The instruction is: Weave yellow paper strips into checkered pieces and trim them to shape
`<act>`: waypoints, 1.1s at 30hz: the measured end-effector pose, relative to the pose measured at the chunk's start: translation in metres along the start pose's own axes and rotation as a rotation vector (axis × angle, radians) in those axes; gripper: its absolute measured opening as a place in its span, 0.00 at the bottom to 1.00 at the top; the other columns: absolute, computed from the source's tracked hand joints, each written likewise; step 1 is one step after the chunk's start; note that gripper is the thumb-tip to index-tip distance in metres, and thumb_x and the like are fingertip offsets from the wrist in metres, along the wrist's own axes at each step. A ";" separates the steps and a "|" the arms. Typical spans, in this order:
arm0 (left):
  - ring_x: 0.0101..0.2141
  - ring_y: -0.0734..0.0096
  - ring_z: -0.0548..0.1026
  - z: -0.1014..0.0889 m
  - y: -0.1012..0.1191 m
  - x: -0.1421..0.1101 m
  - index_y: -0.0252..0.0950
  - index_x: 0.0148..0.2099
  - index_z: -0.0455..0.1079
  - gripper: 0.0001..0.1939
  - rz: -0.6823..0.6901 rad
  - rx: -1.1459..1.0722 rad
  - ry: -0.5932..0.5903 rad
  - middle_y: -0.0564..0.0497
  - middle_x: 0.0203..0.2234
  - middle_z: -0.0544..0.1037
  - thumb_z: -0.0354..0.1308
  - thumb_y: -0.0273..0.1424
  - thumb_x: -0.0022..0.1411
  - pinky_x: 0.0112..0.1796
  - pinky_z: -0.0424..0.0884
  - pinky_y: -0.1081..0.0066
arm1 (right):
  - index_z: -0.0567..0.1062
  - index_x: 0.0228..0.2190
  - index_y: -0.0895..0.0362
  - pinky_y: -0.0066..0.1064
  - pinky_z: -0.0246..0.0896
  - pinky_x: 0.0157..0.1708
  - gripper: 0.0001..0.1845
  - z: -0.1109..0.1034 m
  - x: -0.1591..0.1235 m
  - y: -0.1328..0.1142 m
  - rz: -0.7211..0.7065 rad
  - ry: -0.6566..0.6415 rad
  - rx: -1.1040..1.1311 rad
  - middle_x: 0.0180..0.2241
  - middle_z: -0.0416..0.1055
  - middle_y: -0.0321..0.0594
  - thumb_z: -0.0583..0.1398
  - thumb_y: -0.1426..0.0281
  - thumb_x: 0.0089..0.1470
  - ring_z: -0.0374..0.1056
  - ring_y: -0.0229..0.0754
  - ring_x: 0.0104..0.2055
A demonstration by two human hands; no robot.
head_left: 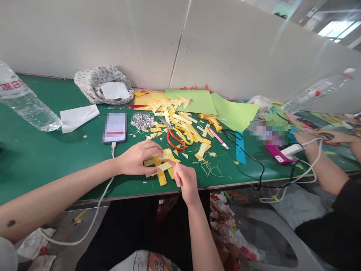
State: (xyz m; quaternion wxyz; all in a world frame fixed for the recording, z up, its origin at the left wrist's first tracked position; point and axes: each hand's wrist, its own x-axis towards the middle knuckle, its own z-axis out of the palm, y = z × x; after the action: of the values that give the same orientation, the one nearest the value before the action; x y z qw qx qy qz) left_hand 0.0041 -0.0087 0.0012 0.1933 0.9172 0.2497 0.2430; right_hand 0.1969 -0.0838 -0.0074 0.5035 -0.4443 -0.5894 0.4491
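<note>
On the green table in front of me, several yellow and pale-yellow paper strips (161, 177) cross over and under each other in a small weave. My left hand (140, 158) holds the weave from the left, fingers along its far side and thumb on the near side. My right hand (185, 180) is closed at its right edge, thumb and forefinger pinching near the end of a pale strip. The curled fingers hide part of that grip. Just beyond lie scissors (177, 145) with one red and one yellow handle, among loose cut strips (186, 126).
A phone (115, 128) with a white cable, a water bottle (26, 101) and a cloth bag (98, 84) are at left. A yellow glue gun (211, 122), a pink cutter (218, 138) and green paper (234, 113) lie beyond. Another person's hands (307, 145) work at right, near a power strip (278, 154).
</note>
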 end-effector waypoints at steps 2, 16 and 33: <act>0.50 0.57 0.67 0.001 -0.001 0.000 0.37 0.50 0.65 0.23 -0.001 0.025 0.001 0.43 0.51 0.70 0.59 0.43 0.55 0.50 0.62 0.58 | 0.53 0.10 0.53 0.37 0.62 0.35 0.28 0.000 -0.001 0.002 -0.027 0.071 0.058 0.10 0.48 0.28 0.50 0.56 0.57 0.45 0.32 0.15; 0.53 0.56 0.65 0.002 -0.005 -0.003 0.37 0.57 0.59 0.25 0.016 0.006 -0.130 0.42 0.53 0.68 0.56 0.32 0.56 0.53 0.59 0.55 | 0.64 0.49 0.54 0.45 0.59 0.52 0.20 0.005 -0.006 0.001 -0.414 0.196 -0.607 0.51 0.66 0.47 0.56 0.70 0.53 0.61 0.48 0.54; 0.42 0.68 0.74 -0.004 -0.012 0.000 0.37 0.43 0.70 0.12 -0.253 -0.365 0.101 0.49 0.39 0.76 0.46 0.28 0.63 0.45 0.69 0.65 | 0.69 0.51 0.52 0.42 0.65 0.52 0.27 -0.022 -0.051 0.011 -0.620 -0.229 -0.852 0.48 0.72 0.41 0.49 0.84 0.53 0.65 0.43 0.54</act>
State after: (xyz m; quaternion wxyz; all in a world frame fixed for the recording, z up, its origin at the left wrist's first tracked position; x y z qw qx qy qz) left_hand -0.0025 0.0016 -0.0010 0.3725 0.8149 0.3241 0.3036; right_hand 0.2246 -0.1297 -0.0259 0.3203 -0.3627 -0.8739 0.0461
